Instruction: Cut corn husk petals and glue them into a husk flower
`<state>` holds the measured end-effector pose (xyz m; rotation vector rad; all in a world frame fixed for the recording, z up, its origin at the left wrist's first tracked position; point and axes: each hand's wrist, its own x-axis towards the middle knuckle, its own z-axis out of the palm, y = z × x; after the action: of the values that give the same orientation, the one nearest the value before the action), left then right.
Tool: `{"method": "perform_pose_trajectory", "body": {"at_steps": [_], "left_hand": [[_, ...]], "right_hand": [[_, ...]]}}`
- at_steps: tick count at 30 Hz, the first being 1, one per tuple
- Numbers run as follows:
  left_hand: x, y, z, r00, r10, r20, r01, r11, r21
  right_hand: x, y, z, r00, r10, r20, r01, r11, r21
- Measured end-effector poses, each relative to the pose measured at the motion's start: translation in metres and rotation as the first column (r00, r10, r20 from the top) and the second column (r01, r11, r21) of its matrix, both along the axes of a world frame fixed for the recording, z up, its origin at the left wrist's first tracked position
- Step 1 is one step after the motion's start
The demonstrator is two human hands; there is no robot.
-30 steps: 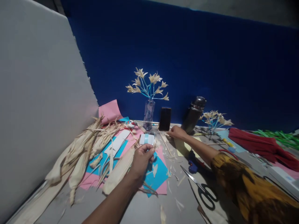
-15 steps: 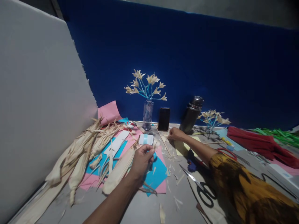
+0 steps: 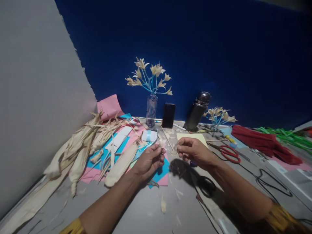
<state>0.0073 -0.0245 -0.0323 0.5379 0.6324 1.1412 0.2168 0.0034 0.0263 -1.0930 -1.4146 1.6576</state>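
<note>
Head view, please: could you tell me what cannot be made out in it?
Pale scrap between left hand and right hand: too small and dim to identify, or to tell which hand grips it.
Black scissors: blades lost in the right forearm's shadow.
Corn husks: cut off at the lower left corner.
Green strips: cut off by the right edge.

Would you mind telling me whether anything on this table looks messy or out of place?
Yes: husk scraps lie scattered over the grey table, and the pink paper at the back curls up against the wall. Nothing looks spilled or broken.
</note>
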Motion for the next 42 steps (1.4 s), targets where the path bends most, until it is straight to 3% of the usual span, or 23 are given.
{"method": "perform_pose_trajectory", "body": {"at_steps": [3, 7, 11, 14, 19, 26, 28, 31, 34, 36, 42], "left_hand": [[0.003, -0.002, -0.001, 0.999, 0.015, -0.035, -0.015, 1.0, 0.002], [0.005, -0.005, -0.001, 0.999, 0.003, -0.04, -0.004, 0.999, -0.032], [0.009, -0.007, -0.002, 0.995, -0.104, -0.001, 0.103, 0.991, -0.082], [0.013, -0.009, -0.003, 0.985, -0.167, 0.033, 0.169, 0.982, -0.089], [0.015, -0.012, -0.002, 0.993, -0.114, 0.015, 0.115, 0.989, -0.095], [0.019, -0.016, 0.001, 0.99, -0.043, -0.136, 0.036, 0.998, -0.053], [0.021, -0.015, 0.001, 0.981, 0.032, -0.193, -0.035, 0.999, -0.012], [0.023, -0.014, 0.003, 0.928, 0.203, -0.312, -0.181, 0.979, 0.098], [0.024, -0.014, 0.006, 0.846, 0.331, -0.418, -0.277, 0.943, 0.186], [0.025, -0.015, 0.008, 0.822, 0.351, -0.449, -0.285, 0.935, 0.209], [0.025, -0.017, 0.007, 0.831, 0.339, -0.441, -0.261, 0.938, 0.23]], "right_hand": [[-0.009, -0.018, -0.01, 0.987, -0.104, -0.127, 0.099, 0.994, -0.042], [-0.016, -0.015, -0.029, 0.959, -0.187, -0.214, 0.169, 0.981, -0.096], [-0.018, -0.01, -0.045, 0.949, -0.229, -0.215, 0.229, 0.973, -0.025], [-0.019, -0.011, -0.049, 0.971, -0.157, -0.181, 0.17, 0.984, 0.058], [-0.018, -0.011, -0.051, 0.997, -0.04, -0.067, 0.051, 0.983, 0.176], [-0.015, -0.009, -0.052, 0.998, -0.044, 0.049, 0.024, 0.94, 0.34], [-0.015, -0.01, -0.053, 0.996, -0.078, 0.043, 0.062, 0.952, 0.298], [-0.016, -0.014, -0.054, 0.994, -0.113, 0.001, 0.112, 0.988, 0.104], [-0.02, -0.02, -0.056, 0.996, -0.046, -0.077, 0.043, 0.999, -0.03], [-0.024, -0.022, -0.057, 0.993, -0.042, -0.112, 0.037, 0.998, -0.043], [-0.033, -0.023, -0.059, 0.967, -0.199, -0.158, 0.189, 0.979, -0.077]]}}
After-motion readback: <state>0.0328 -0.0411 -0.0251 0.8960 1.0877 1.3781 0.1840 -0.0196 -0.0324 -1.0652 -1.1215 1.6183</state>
